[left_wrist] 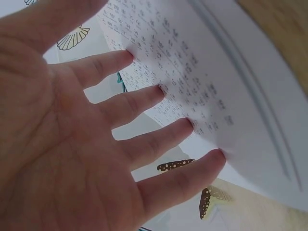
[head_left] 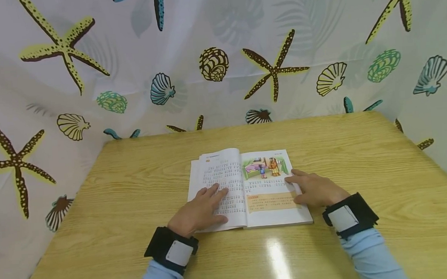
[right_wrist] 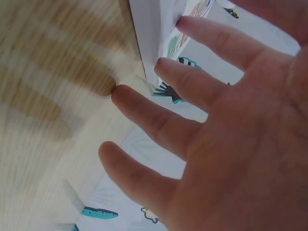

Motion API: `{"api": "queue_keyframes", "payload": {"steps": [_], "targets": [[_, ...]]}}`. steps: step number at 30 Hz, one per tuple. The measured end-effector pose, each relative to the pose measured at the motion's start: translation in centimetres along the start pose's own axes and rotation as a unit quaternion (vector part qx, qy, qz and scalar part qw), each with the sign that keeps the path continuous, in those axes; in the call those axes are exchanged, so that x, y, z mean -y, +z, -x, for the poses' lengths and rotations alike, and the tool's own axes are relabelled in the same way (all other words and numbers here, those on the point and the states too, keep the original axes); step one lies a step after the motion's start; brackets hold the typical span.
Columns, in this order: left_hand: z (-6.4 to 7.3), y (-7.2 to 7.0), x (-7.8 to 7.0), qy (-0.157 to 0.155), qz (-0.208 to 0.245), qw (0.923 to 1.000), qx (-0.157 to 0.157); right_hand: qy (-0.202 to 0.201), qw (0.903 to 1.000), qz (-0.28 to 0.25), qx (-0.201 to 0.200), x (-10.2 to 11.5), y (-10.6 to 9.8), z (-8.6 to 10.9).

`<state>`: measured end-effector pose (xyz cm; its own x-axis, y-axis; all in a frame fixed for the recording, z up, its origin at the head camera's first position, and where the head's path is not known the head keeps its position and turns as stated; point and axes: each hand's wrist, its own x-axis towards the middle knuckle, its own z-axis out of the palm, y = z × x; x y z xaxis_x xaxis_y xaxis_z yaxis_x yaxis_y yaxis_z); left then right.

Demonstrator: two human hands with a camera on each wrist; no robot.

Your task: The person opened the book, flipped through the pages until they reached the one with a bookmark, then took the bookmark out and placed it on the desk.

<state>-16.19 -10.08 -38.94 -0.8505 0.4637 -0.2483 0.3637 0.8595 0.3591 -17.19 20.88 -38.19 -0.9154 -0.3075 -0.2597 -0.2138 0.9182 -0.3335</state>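
Observation:
An open book (head_left: 234, 220) lies flat on the wooden table, with printed text on its left page and a coloured picture above an orange text box on its right page. My left hand (head_left: 199, 211) rests on the left page, fingers spread; in the left wrist view its fingertips (left_wrist: 185, 126) touch the printed page (left_wrist: 192, 72). At the book's right edge is my right hand (head_left: 316, 189), its fingers spread too. The right wrist view shows some fingertips (right_wrist: 185, 23) at the book's side (right_wrist: 144, 33) and another finger reaching the table surface.
The light wooden table (head_left: 133, 175) extends around the book on all sides. Behind it hangs a white cloth (head_left: 186, 39) printed with starfish and shells. Black straps (head_left: 170, 249) with white plates are worn on both wrists, over light blue sleeves.

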Motion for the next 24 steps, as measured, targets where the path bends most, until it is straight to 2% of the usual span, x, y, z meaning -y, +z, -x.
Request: {"api": "queue_keyframes", "payload": {"steps": [9,18,24], "targets": [[-0.08,-0.02,-0.14,-0.001,-0.001,1.0,-0.002,0.002,1.0,-0.006,-0.008,-0.19,0.1,0.06],[-0.21,0.07,-0.12,-0.002,0.001,1.0,-0.002,0.03,0.9994,-0.018,-0.008,-0.49,-0.07,0.21],[-0.2,0.2,-0.06,-0.005,0.005,1.0,-0.001,0.028,0.9995,-0.01,-0.014,-0.15,0.06,0.15]]}}
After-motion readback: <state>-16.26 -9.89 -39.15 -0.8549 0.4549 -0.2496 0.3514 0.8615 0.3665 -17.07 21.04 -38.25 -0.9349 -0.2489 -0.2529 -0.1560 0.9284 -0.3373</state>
